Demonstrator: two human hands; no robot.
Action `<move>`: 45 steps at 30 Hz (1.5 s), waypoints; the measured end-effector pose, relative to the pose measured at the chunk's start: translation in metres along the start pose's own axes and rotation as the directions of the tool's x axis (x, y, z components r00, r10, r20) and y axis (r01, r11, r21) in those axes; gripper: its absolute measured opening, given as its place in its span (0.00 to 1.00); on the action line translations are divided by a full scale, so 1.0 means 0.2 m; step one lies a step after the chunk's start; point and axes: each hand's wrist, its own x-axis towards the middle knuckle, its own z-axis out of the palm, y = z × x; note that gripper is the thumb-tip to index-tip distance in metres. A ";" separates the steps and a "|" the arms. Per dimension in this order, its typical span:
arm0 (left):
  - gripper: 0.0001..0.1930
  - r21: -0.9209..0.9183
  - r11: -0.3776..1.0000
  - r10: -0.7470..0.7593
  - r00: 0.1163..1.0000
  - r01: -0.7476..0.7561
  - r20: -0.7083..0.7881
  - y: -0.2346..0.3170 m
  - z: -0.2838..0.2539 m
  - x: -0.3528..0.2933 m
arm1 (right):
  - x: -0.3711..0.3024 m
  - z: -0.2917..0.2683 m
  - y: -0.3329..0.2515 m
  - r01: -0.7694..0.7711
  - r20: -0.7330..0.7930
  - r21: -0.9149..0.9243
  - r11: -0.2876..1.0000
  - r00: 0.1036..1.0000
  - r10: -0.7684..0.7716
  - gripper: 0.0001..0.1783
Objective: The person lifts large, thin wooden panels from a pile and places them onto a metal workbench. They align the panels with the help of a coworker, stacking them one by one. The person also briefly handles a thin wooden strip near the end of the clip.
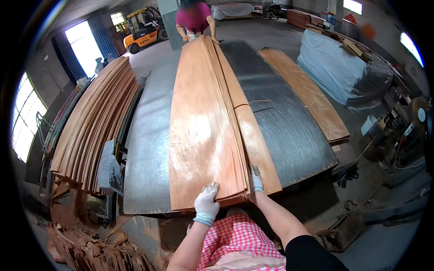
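Observation:
A long stack of thin reddish-tan wood veneer sheets (199, 122) lies lengthwise on a dark, worn tabletop (147, 171). In a white glove, my left hand (207, 201) is closed on the near edge of the stack, fingers on the top sheet. My right hand (256, 181), gloved too, rests at the stack's near right corner, fingers stretched along the side edges. Beneath and beside it runs a narrower veneer strip (260, 147). At the far end, a person in a pink top (195, 20) has both hands at the stack's edges.
More layered veneer (97, 122) sits on a rack at left. A separate veneer sheet (307, 92) lies along the table's right side. Plastic-wrapped stock (337, 67) stands beyond it. Wood scraps (97, 248) pile up at lower left. A yellow forklift (143, 31) is parked far back.

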 end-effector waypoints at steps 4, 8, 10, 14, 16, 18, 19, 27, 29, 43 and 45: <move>0.34 0.239 0.969 0.008 0.976 -0.060 0.216 0.02 0.12 -0.02 | 0.12 0.25 0.01 -0.029 -0.096 -0.152 0.988 0.995 0.015 0.33; 0.35 0.181 0.980 0.023 0.944 -0.087 0.329 0.04 -0.07 -0.07 | 0.04 0.06 -0.05 0.026 -0.054 0.084 0.996 0.998 -0.021 0.32; 0.39 -0.123 0.992 0.084 0.907 -0.035 0.412 0.06 -0.17 0.02 | 0.09 0.29 0.12 0.032 -0.194 0.794 0.607 0.960 0.203 0.30; 0.29 0.050 0.893 -0.388 0.822 0.447 -0.417 -0.42 -0.48 -0.03 | -0.23 0.05 0.33 -0.029 -0.432 0.606 0.795 0.827 0.359 0.29; 0.31 -0.133 0.786 -0.614 0.787 0.603 -0.062 -0.75 -0.44 -0.10 | -0.23 0.16 0.39 -0.058 -0.213 0.894 0.445 0.818 0.534 0.25; 0.35 -0.329 0.576 -0.667 0.663 0.748 0.340 -0.88 -0.41 -0.09 | -0.22 0.13 0.46 -0.121 0.032 0.971 0.208 0.922 0.385 0.26; 0.36 -0.326 0.507 -0.669 0.603 0.798 0.434 -0.83 -0.45 -0.02 | -0.22 0.08 0.49 -0.227 0.112 0.935 0.271 0.917 0.384 0.29; 0.22 -0.412 0.440 -0.630 0.601 0.798 0.491 -0.84 -0.38 -0.07 | -0.04 -0.10 0.56 -0.528 0.546 0.800 -0.283 0.837 -0.018 0.24; 0.20 -0.367 0.560 -0.577 0.667 0.743 0.471 -0.67 -0.56 0.05 | -0.11 -0.21 0.52 -0.434 0.446 0.889 -0.146 0.892 0.067 0.22; 0.15 -0.381 0.614 -0.540 0.720 0.691 0.436 -1.18 -1.70 0.20 | 0.07 -1.30 -0.76 -0.336 0.369 0.923 -0.187 0.909 0.191 0.11; 0.15 -0.338 0.669 -0.551 0.747 0.662 0.372 -1.37 -1.78 0.21 | 0.14 -1.45 -1.02 -0.318 0.365 0.912 -0.260 0.917 0.159 0.11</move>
